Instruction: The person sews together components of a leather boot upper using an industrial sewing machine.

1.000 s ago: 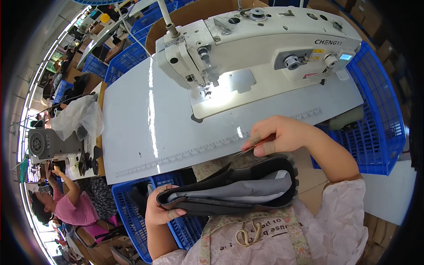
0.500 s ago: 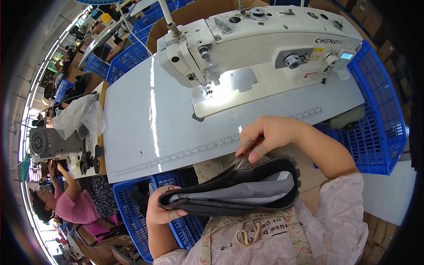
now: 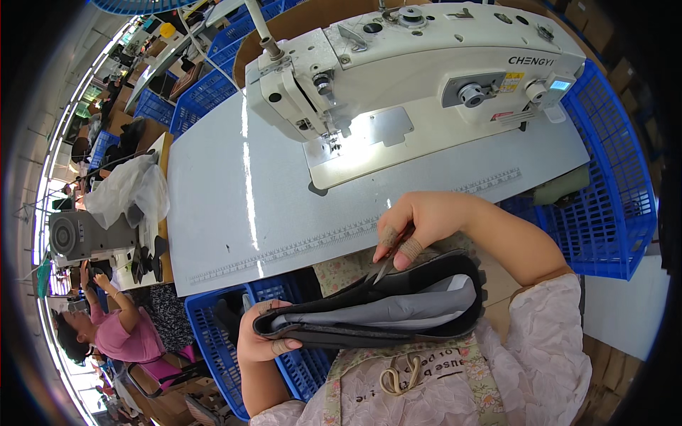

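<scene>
A black bag (image 3: 369,334) with a grey lining (image 3: 383,308) lies tilted before my body, its mouth gaping upward. My left hand (image 3: 261,338) grips its left end, thumb on the near side and fingers around the far side. In my right hand (image 3: 425,221) is a pair of metal thread snips (image 3: 383,270), pinched between thumb and fingers. Their points meet the bag's far edge; whether they have a thread between them is too small to tell. Tape wraps fingers on both hands.
A white sewing machine (image 3: 426,85) with its lamp lit stands on the grey table (image 3: 213,192) beyond my hands. Blue crates stand at the right (image 3: 604,213) and below the table's left front edge (image 3: 213,355). A co-worker in pink (image 3: 128,330) sits far left at another machine.
My right hand has shifted slightly left and down, bringing the snips' points further along the bag's far edge. My left hand keeps its hold on the bag.
</scene>
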`<action>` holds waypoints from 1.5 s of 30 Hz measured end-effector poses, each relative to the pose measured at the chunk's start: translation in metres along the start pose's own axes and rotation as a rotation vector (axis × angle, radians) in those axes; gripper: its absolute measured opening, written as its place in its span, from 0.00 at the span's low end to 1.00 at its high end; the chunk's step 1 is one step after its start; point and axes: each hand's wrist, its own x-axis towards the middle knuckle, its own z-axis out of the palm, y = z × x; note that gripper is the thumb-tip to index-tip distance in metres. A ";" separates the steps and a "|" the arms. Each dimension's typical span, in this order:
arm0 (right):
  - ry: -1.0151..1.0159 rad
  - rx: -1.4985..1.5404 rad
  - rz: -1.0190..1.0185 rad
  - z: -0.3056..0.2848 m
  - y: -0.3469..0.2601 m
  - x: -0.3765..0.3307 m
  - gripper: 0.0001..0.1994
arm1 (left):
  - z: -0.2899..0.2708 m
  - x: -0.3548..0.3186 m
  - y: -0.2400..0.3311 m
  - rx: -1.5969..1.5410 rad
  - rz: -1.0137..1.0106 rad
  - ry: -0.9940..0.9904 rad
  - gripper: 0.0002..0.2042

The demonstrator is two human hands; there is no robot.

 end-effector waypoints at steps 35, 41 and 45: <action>0.047 -0.031 0.048 -0.008 0.004 -0.006 0.20 | 0.005 0.007 0.005 -0.079 -0.018 -0.014 0.33; 0.006 0.003 0.039 -0.007 0.004 -0.002 0.19 | 0.003 0.005 0.004 -0.047 -0.024 -0.006 0.34; -0.001 -0.011 0.040 -0.006 0.004 0.000 0.19 | 0.003 0.005 0.003 -0.040 0.001 0.002 0.34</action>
